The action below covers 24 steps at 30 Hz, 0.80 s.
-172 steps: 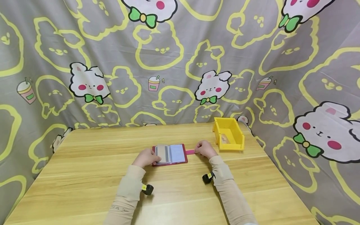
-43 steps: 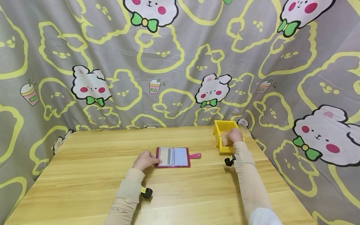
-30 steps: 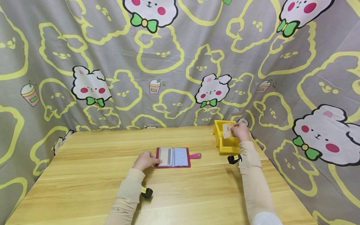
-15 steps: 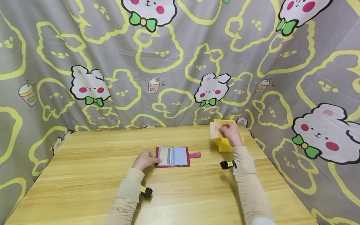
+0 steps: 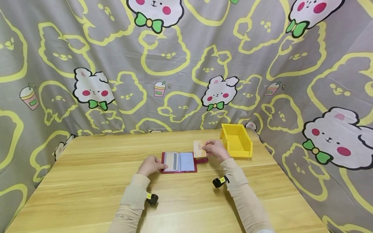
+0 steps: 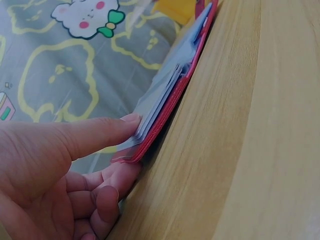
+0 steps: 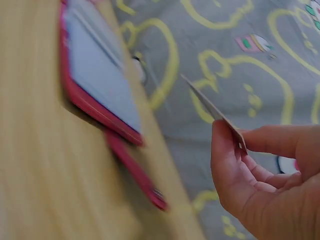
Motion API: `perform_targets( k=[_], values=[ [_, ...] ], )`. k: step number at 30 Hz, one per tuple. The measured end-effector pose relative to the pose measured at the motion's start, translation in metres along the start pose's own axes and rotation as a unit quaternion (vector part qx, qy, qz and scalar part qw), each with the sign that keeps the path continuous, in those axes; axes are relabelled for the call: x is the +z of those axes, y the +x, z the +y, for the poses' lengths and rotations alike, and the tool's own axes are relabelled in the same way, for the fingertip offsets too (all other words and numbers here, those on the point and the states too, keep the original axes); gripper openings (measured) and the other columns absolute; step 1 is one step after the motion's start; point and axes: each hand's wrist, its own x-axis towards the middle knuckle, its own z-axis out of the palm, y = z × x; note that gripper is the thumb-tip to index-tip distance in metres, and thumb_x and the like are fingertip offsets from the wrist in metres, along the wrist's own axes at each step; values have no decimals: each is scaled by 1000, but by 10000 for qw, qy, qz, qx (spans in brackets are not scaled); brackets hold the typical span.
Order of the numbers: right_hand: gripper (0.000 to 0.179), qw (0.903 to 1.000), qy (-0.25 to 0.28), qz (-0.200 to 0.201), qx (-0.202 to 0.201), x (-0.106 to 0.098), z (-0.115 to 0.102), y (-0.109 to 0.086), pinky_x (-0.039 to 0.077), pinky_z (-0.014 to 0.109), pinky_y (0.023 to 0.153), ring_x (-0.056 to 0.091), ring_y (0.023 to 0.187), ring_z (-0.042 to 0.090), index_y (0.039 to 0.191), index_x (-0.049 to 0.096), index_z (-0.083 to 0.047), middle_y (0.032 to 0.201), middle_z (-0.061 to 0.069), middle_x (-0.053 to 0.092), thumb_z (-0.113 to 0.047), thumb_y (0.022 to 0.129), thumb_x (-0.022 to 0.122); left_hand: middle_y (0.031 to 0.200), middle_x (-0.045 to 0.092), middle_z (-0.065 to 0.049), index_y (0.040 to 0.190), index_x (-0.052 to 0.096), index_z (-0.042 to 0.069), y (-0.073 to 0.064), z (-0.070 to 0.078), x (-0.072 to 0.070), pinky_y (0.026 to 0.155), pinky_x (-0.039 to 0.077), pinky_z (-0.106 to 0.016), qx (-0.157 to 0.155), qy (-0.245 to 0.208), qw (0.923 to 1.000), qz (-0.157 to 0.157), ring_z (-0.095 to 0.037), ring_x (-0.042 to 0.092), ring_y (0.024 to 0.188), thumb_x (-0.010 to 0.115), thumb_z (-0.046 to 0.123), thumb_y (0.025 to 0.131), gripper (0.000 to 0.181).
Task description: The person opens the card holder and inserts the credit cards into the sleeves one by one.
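A red card holder (image 5: 179, 172) lies spread on the wooden table, its clear sleeves showing; a card with a dark stripe sits in the left side and the right sleeve (image 5: 186, 161) looks pale blue. My left hand (image 5: 151, 166) pinches the holder's left edge, thumb on top of the sleeves and fingers beneath, as the left wrist view shows. Between thumb and fingers my right hand (image 5: 216, 149) holds a cream card (image 5: 199, 149) raised over the holder's right end. In the right wrist view the card (image 7: 212, 107) appears nearly edge-on, apart from the holder.
A yellow open-front bin (image 5: 236, 142) stands at the table's back right, just beyond my right hand. The holder's pink snap strap (image 5: 202, 160) sticks out to the right. A patterned grey curtain (image 5: 180, 64) hangs behind the table (image 5: 186, 200).
My right hand released the strap, reached into the yellow bin, lifted out the cream card and carried it left to the holder. My left hand stays at the holder's left edge.
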Motion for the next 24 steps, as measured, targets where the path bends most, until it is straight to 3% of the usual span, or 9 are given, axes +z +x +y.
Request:
perform_targets(
  k=[8, 18, 24],
  values=[
    [17, 9953, 599, -555, 525, 36, 14, 0, 52, 21, 52, 58, 60, 10, 97, 50, 1, 74, 3, 58, 5, 86, 63, 52, 41, 3, 54, 42, 16, -1, 0, -1, 49, 26, -26, 27, 26, 10000, -14, -12, 34, 50, 81, 35, 76, 49],
    [20, 9970, -25, -609, 486, 64, 18, -1, 51, 21, 51, 56, 59, 11, 98, 53, 4, 79, 5, 54, 5, 84, 67, 56, 47, 2, 58, 45, 15, -2, 2, -2, 51, 28, -26, -59, 12, 10000, 26, -13, 38, 53, 81, 34, 77, 45],
    [17, 9976, -328, -528, 290, 73, 21, -1, 50, 21, 48, 54, 58, 11, 90, 53, 2, 75, 3, 51, 8, 83, 67, 59, 50, 1, 61, 47, 14, -1, 0, -1, 52, 30, -26, -12, 26, 10000, 44, -13, 40, 55, 81, 34, 77, 43]
  ],
)
